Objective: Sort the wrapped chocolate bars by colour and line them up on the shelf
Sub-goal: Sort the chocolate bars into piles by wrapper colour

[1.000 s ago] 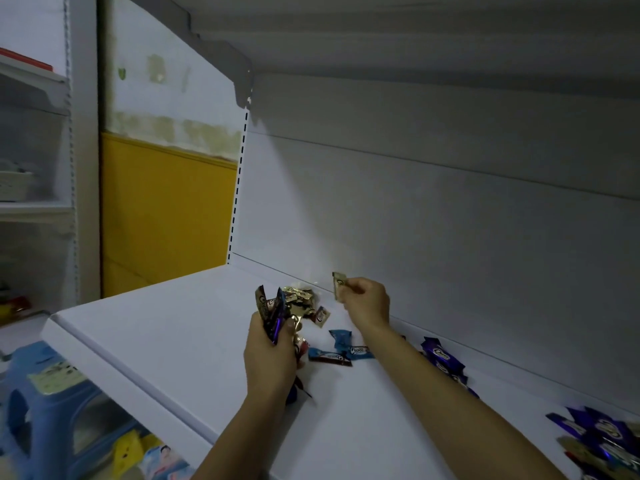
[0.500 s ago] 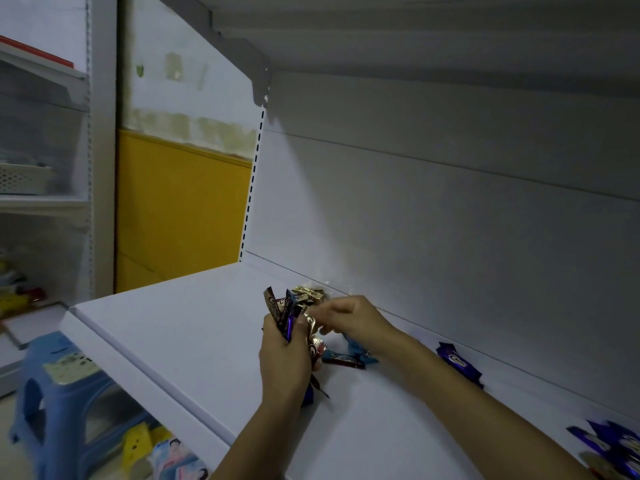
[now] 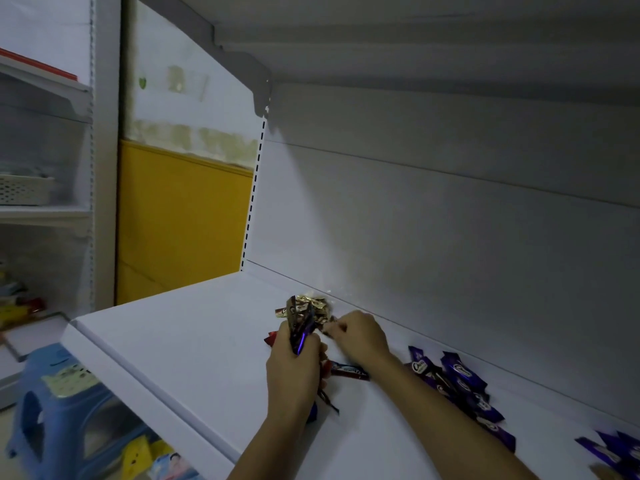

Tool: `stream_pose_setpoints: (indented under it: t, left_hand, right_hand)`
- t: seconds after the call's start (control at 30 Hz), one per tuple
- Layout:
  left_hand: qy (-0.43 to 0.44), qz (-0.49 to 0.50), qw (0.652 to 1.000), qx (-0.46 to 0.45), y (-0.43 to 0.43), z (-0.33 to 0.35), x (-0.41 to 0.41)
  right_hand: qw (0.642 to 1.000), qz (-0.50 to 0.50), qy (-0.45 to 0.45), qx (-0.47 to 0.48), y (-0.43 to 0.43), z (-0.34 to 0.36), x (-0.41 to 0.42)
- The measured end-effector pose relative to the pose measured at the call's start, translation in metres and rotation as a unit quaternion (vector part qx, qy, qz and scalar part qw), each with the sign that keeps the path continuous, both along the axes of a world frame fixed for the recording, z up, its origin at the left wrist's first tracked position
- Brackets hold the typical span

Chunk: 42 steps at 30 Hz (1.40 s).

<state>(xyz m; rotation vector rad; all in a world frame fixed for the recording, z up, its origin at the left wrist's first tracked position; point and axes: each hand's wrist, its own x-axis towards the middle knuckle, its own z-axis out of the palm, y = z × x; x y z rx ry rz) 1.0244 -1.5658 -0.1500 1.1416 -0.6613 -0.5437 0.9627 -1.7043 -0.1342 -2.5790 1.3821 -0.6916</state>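
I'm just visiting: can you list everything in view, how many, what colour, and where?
shelf: one, white, across the middle.
bunch of bars: several, gold, purple and brown, in the left hand.
purple bars: several, purple, lying on the shelf at right.
dark bar: one, dark red, flat on the shelf between the hands.
stool: one, blue, lower left.
basket: one, white, on the left shelving.
wall panel: one, yellow, behind at left.
left hand: grips the bunch of bars.
right hand: pinches a wrapper in the bunch.
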Motion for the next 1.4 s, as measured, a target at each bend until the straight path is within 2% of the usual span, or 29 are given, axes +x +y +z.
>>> stream_pose_setpoints:
  t: [0.03,0.07,0.1,0.17,0.2,0.23,0.27,0.37,0.47,0.53,0.63,0.7,0.73,0.8,0.9,0.93,1.0,1.07,1.1,1.17,1.2,1.27,1.33,1.4]
  left_hand:
    - [-0.010,-0.006,1.000,0.002,0.000,0.000,0.000]
    - [-0.018,-0.010,1.000,0.002,0.001,-0.001,0.000]
    - [-0.025,-0.012,1.000,0.002,0.001,-0.001,0.000]
    - [-0.041,-0.021,0.999,0.004,0.001,-0.001,-0.001]
    - [-0.051,-0.028,0.998,0.007,0.002,0.000,-0.001]
    - [-0.063,-0.034,0.997,0.010,0.002,0.000,-0.002]
    - [-0.075,-0.040,0.996,0.013,0.003,0.001,-0.003]
    - [-0.107,-0.052,0.993,0.013,0.005,0.002,-0.006]
    - [-0.118,-0.051,0.992,0.007,0.007,0.004,-0.007]
    - [-0.104,-0.046,0.994,0.009,0.007,0.003,-0.006]
    - [-0.080,-0.037,0.996,0.019,0.008,0.002,-0.005]
    - [-0.070,-0.028,0.997,0.028,0.008,0.003,-0.005]
    - [-0.067,-0.022,0.997,0.029,0.008,0.003,-0.004]
    - [-0.063,-0.012,0.998,0.027,0.008,0.004,-0.003]
    - [-0.058,-0.013,0.998,0.024,0.007,0.004,-0.001]
    - [-0.057,-0.018,0.998,0.023,0.007,0.004,-0.001]
    - [-0.054,-0.028,0.998,0.018,0.005,0.003,-0.001]
    - [-0.052,-0.037,0.998,0.016,0.003,0.002,-0.001]
    - [-0.050,-0.043,0.998,0.016,0.003,0.001,-0.002]
    - [-0.053,-0.051,0.997,0.010,0.002,0.000,-0.002]
    - [-0.057,-0.053,0.997,0.005,0.002,0.000,-0.002]
    - [-0.065,-0.055,0.996,-0.003,0.002,0.000,-0.003]
    - [-0.069,-0.052,0.996,-0.006,0.003,0.001,-0.003]
    - [-0.072,-0.051,0.996,-0.006,0.003,0.002,-0.003]
  right_hand:
    - [1.000,-0.005,0.004,0.009,0.002,0.002,0.001]
    - [0.999,-0.004,-0.031,0.013,0.005,0.008,0.001]
    - [0.994,0.005,-0.107,0.031,0.010,0.016,-0.001]
    - [0.947,0.065,-0.281,0.144,0.025,0.035,-0.006]
    - [0.913,0.115,-0.319,0.225,0.033,0.042,-0.010]
    - [0.893,0.161,-0.313,0.281,0.040,0.048,-0.013]
    - [0.887,0.200,-0.283,0.303,0.046,0.051,-0.016]
    - [0.891,0.266,-0.234,0.285,0.059,0.052,-0.020]
    - [0.886,0.242,-0.272,0.288,0.065,0.053,-0.019]
    - [0.870,0.205,-0.338,0.293,0.061,0.053,-0.018]
    - [0.833,0.067,-0.473,0.278,0.042,0.054,-0.021]
    - [0.822,0.001,-0.510,0.255,0.027,0.049,-0.025]
    - [0.831,-0.018,-0.504,0.233,0.019,0.046,-0.026]
    - [0.879,-0.053,-0.446,0.163,0.006,0.036,-0.026]
    - [0.955,-0.078,-0.287,0.004,-0.009,0.021,-0.021]
    - [0.973,-0.062,-0.222,-0.018,-0.013,0.014,-0.017]
    - [0.995,-0.022,-0.083,0.044,-0.014,0.005,-0.008]
    - [0.994,-0.028,0.019,0.105,-0.008,0.004,0.000]
    - [0.994,-0.034,0.016,0.104,-0.006,0.007,0.000]
    - [0.988,-0.013,-0.108,0.107,0.001,0.019,-0.003]
    - [0.970,0.016,-0.195,0.142,0.006,0.027,-0.006]
    - [0.903,0.111,-0.318,0.266,0.019,0.039,-0.016]
    - [0.858,0.190,-0.333,0.342,0.033,0.043,-0.028]
    - [0.855,0.222,-0.320,0.342,0.041,0.042,-0.037]
